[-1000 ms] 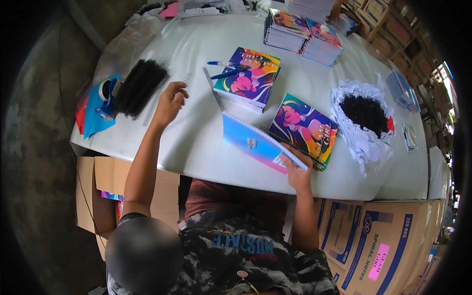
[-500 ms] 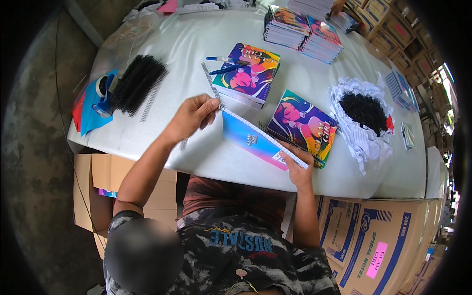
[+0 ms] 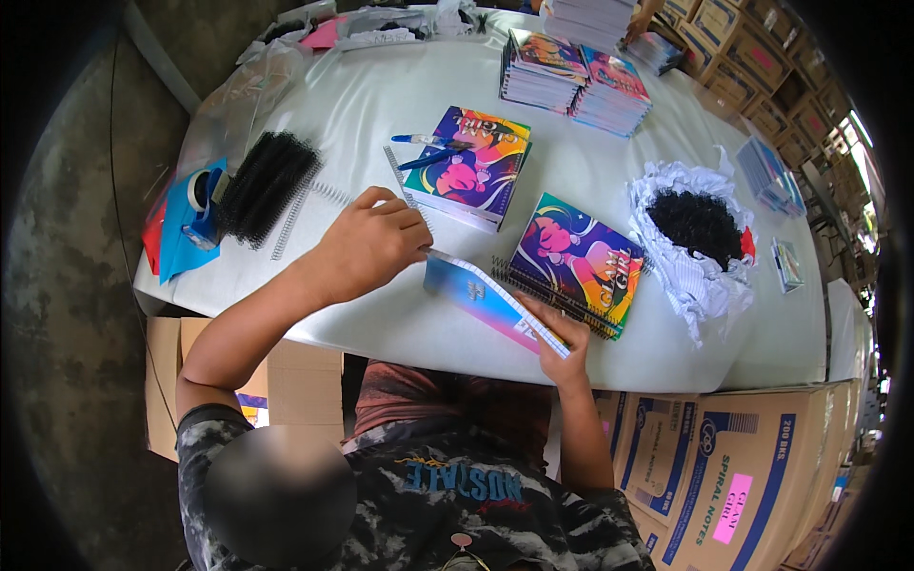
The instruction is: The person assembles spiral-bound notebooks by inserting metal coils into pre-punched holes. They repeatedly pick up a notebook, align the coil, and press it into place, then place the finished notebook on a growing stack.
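your left hand point(image 3: 373, 243) is clenched at the top corner of the notebook point(image 3: 490, 300), fingers pinched as if on a wire coil, though the coil itself is too thin to make out there. your right hand point(image 3: 562, 343) grips the notebook's lower corner, holding it tilted up on edge at the near side of the desk point(image 3: 381, 95), just beside the bound book point(image 3: 576, 262). keep the right hand firm so the punched edge stays straight, and feed from the first hole, turning steadily rather than pushing. spare coils point(image 3: 290, 224) lie to your left beside the black bundle point(image 3: 267, 186), within easy reach.
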`<action>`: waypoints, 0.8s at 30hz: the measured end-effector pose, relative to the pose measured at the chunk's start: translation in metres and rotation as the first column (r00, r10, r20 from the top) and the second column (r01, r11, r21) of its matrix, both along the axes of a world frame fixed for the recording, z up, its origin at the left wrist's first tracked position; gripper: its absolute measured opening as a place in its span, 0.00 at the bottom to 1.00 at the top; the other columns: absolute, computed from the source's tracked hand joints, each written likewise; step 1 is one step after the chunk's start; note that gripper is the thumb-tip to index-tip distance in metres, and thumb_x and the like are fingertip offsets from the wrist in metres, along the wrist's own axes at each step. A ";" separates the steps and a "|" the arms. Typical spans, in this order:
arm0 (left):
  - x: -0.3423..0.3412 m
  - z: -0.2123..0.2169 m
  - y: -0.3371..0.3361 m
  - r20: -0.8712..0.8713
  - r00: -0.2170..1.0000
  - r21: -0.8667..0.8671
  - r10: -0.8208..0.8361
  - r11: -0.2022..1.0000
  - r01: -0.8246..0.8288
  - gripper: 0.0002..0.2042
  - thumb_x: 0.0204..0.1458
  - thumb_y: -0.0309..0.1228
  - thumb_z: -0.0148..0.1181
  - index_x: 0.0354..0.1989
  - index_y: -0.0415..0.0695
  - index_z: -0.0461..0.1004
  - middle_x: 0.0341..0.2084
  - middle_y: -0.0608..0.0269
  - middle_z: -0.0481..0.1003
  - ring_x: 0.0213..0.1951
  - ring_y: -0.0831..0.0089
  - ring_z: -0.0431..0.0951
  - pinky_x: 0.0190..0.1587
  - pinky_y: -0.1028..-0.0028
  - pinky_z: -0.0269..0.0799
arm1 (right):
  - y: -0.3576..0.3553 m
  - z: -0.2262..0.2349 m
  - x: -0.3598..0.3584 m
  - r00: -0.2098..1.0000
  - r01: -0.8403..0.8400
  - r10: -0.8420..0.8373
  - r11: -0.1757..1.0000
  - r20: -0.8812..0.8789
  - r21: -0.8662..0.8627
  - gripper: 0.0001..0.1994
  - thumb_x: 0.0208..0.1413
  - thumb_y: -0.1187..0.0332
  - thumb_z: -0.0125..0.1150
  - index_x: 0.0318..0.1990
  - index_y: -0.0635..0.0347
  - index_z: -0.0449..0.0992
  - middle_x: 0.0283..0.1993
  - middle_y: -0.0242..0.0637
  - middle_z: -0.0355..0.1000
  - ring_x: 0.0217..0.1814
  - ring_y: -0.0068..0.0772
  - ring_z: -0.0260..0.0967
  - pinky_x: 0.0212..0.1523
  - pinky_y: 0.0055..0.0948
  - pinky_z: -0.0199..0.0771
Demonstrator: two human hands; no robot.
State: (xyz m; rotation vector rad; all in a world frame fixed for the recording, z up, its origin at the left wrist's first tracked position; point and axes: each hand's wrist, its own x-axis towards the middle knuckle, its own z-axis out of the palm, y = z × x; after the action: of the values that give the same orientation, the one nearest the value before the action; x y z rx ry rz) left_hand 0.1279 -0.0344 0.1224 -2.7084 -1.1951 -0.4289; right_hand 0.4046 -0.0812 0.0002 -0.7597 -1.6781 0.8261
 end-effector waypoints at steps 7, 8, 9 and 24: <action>-0.019 -0.121 -0.019 0.076 0.984 0.127 0.161 0.977 -0.170 0.58 0.39 0.70 0.44 0.61 0.25 0.37 0.61 0.27 0.35 0.63 0.33 0.31 0.57 0.38 0.18 | -0.016 0.006 -0.024 0.997 0.037 -0.044 0.995 0.069 0.091 0.15 0.46 0.82 0.53 0.45 0.69 0.74 0.45 0.48 0.73 0.47 0.41 0.73 0.49 0.29 0.70; -0.021 -0.150 -0.038 -0.091 0.995 0.181 0.043 0.983 -0.026 0.56 0.41 0.70 0.40 0.62 0.27 0.35 0.62 0.29 0.35 0.63 0.34 0.27 0.57 0.38 0.15 | -0.019 0.005 -0.024 0.997 0.048 -0.052 0.996 0.057 0.080 0.15 0.46 0.82 0.54 0.45 0.69 0.74 0.44 0.48 0.73 0.47 0.41 0.73 0.48 0.29 0.71; -0.020 -0.143 -0.034 -0.085 0.996 0.359 -0.014 0.932 0.044 0.55 0.41 0.71 0.38 0.62 0.27 0.39 0.61 0.26 0.37 0.64 0.35 0.29 0.57 0.38 0.16 | -0.018 0.003 -0.024 0.997 0.063 -0.066 0.995 0.037 0.081 0.16 0.46 0.82 0.54 0.45 0.68 0.74 0.44 0.48 0.73 0.47 0.41 0.73 0.48 0.29 0.71; -0.023 -0.159 -0.067 0.314 0.943 0.364 -0.115 0.931 -0.008 0.49 0.39 0.66 0.50 0.53 0.26 0.56 0.48 0.31 0.63 0.48 0.39 0.63 0.46 0.42 0.55 | -0.021 0.010 -0.052 0.993 -0.100 0.082 0.969 0.089 0.226 0.12 0.48 0.78 0.57 0.42 0.70 0.75 0.41 0.55 0.73 0.44 0.45 0.74 0.45 0.31 0.73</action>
State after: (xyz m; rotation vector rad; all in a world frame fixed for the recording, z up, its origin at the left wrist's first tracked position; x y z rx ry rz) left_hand 0.1048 -0.1010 -0.0368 -2.4119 -0.9879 -1.0371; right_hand 0.3529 -0.1025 0.0102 -0.5642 -1.8531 0.6561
